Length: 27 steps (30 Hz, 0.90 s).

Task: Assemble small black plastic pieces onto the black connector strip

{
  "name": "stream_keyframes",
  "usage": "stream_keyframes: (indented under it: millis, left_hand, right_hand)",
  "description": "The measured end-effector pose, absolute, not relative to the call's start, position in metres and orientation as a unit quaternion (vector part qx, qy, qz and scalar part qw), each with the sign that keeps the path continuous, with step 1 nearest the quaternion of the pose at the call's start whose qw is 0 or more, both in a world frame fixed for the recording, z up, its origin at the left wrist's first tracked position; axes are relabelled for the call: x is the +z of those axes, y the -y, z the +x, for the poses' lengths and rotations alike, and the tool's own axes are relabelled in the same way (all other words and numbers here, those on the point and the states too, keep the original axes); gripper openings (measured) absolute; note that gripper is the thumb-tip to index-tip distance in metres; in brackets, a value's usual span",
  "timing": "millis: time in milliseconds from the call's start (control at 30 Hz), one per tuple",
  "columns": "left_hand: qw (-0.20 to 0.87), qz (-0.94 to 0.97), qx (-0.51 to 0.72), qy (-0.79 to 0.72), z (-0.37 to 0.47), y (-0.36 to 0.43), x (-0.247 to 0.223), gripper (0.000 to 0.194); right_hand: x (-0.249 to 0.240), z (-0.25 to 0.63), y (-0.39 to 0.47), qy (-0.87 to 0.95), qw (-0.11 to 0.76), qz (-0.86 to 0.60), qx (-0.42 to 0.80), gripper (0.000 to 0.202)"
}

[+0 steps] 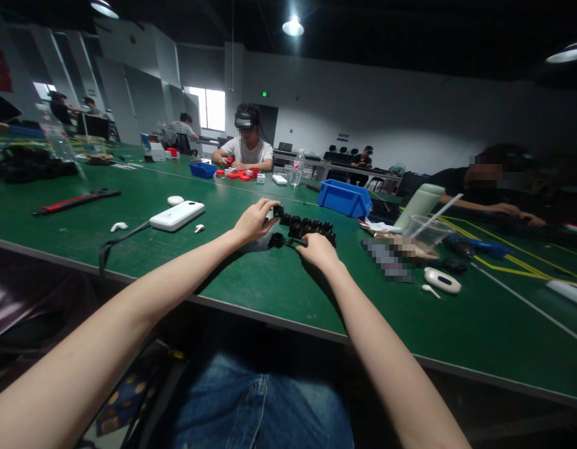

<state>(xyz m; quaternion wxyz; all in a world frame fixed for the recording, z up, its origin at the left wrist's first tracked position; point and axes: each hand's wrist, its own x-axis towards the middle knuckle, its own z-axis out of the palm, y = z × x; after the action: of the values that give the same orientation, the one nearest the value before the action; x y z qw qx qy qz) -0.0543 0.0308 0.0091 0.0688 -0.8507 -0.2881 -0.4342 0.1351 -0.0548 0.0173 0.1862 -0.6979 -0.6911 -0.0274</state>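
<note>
My left hand (256, 221) is raised slightly over the green table, its fingers closed around a small black block-like part (279, 211). Close to the tabletop, my right hand (319, 251) pinches a thin dark piece (294, 242) between thumb and fingers; its exact kind is too small to make out. Just beyond the right hand lies a cluster of small black parts (311, 226), partly hidden by its knuckles. A separate black ring-like part (276, 239) rests on the table between both hands.
A white power bank (177, 216) with a strap and loose earbuds (119, 227) lie left. A blue bin (345, 198), green bottle (420, 206), plastic cup (427, 236) and earbud case (442, 280) stand right. Across the table, a person (247, 146) handles red parts (241, 174).
</note>
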Motion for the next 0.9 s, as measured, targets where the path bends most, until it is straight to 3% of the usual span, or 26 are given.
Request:
stream_keyframes:
  millis: [267,467,633,900]
  left_hand:
    - [0.020,-0.941,-0.279,0.188,-0.034,-0.010,0.004,0.038]
    - [0.029,-0.948,-0.235,0.212,-0.040,-0.017,0.001,0.040]
    - [0.043,-0.948,-0.227,0.220,-0.047,-0.023,0.001,0.037]
    - [0.049,-0.948,-0.229,0.217,-0.048,-0.027,-0.001,0.036]
  right_hand:
    - [0.018,0.140,0.048,0.654,0.184,-0.725,0.110,0.012]
    - [0.012,0.142,0.043,0.607,0.243,-0.744,0.136,0.044]
    - [0.010,0.138,0.043,0.619,0.271,-0.721,0.153,0.051]
    - [0.010,0.136,0.042,0.658,0.289,-0.678,0.155,0.025]
